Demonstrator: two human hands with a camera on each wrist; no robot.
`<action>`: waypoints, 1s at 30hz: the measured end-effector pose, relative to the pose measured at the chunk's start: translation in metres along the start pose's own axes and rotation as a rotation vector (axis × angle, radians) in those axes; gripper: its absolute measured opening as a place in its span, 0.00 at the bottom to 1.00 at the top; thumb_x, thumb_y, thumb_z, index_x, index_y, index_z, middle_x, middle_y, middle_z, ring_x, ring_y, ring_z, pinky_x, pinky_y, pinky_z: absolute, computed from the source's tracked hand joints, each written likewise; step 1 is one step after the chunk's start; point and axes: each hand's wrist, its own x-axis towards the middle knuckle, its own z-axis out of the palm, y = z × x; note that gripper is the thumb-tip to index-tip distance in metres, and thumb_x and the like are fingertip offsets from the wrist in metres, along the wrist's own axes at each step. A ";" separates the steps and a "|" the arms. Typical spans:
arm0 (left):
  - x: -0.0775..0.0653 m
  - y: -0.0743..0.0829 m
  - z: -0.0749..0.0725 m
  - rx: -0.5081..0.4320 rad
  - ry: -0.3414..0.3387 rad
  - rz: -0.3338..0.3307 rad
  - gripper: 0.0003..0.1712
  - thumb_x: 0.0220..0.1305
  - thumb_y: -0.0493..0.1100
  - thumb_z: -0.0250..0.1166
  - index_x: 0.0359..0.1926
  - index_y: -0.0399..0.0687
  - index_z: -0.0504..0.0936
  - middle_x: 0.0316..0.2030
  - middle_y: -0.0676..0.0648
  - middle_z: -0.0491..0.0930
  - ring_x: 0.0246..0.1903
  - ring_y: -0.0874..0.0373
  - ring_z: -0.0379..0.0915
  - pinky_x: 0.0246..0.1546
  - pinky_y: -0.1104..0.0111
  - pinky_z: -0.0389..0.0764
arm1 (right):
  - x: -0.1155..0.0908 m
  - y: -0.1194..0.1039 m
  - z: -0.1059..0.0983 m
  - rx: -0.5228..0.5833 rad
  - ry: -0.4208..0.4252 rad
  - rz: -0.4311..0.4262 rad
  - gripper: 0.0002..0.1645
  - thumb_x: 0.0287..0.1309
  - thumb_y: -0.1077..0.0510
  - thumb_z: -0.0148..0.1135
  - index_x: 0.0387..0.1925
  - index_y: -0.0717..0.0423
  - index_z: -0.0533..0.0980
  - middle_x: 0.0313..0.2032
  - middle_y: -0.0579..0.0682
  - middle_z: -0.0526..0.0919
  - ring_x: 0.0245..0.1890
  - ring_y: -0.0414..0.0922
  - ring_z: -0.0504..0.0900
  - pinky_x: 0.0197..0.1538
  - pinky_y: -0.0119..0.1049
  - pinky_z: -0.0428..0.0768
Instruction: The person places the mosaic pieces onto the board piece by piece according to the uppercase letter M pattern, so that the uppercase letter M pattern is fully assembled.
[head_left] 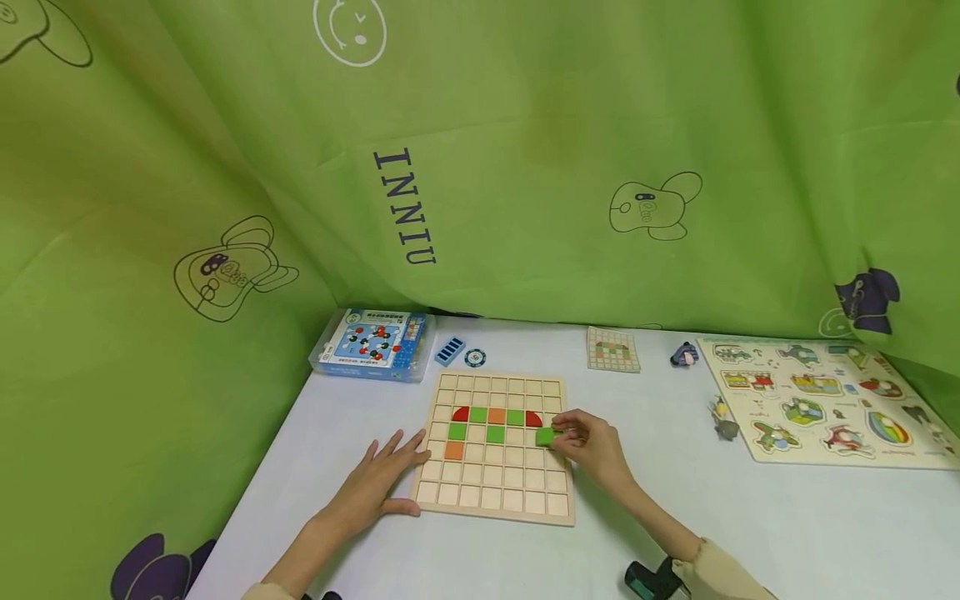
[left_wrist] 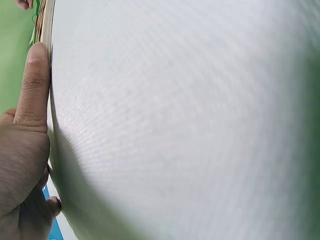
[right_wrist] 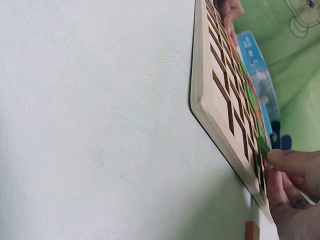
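Observation:
A wooden grid board [head_left: 492, 497] lies flat on the white table. Two red rounded tiles [head_left: 461, 414], several green tiles [head_left: 496, 434] and two orange tiles [head_left: 453, 451] sit in its cells. My right hand [head_left: 597, 454] pinches a green square tile [head_left: 545, 437] between thumb and fingertips at the board's right side; in the right wrist view that green tile [right_wrist: 263, 147] is tilted over the cells. With fingers spread, my left hand [head_left: 369, 487] rests at the board's left edge. The left wrist view shows its thumb [left_wrist: 35, 85] along that edge.
Behind the board are a boxed set [head_left: 371, 343], a blue piece [head_left: 450, 351], a round chip [head_left: 475, 357] and a pattern card [head_left: 612, 350]. Small figures [head_left: 684, 355] and a picture puzzle board [head_left: 776, 446] lie to the right. Green curtain [head_left: 525, 208] surrounds the table.

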 end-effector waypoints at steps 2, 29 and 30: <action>0.000 0.000 0.000 0.007 0.000 0.003 0.43 0.47 0.60 0.68 0.64 0.46 0.72 0.71 0.43 0.58 0.69 0.34 0.49 0.63 0.35 0.50 | 0.001 0.001 0.002 0.000 -0.009 -0.010 0.16 0.43 0.77 0.70 0.37 0.67 0.80 0.35 0.58 0.85 0.31 0.47 0.83 0.34 0.28 0.83; 0.001 0.002 0.000 0.006 -0.009 -0.014 0.43 0.47 0.59 0.68 0.64 0.46 0.71 0.71 0.42 0.57 0.69 0.35 0.49 0.64 0.35 0.49 | 0.005 -0.009 0.008 0.071 -0.069 0.046 0.16 0.46 0.76 0.69 0.40 0.70 0.79 0.37 0.61 0.84 0.34 0.49 0.84 0.37 0.29 0.83; 0.000 0.002 -0.001 0.006 -0.007 -0.013 0.43 0.47 0.59 0.68 0.64 0.46 0.71 0.71 0.42 0.57 0.69 0.35 0.49 0.64 0.35 0.49 | 0.004 -0.010 0.007 0.068 -0.073 0.038 0.16 0.47 0.75 0.69 0.41 0.70 0.79 0.37 0.60 0.84 0.34 0.49 0.84 0.37 0.29 0.83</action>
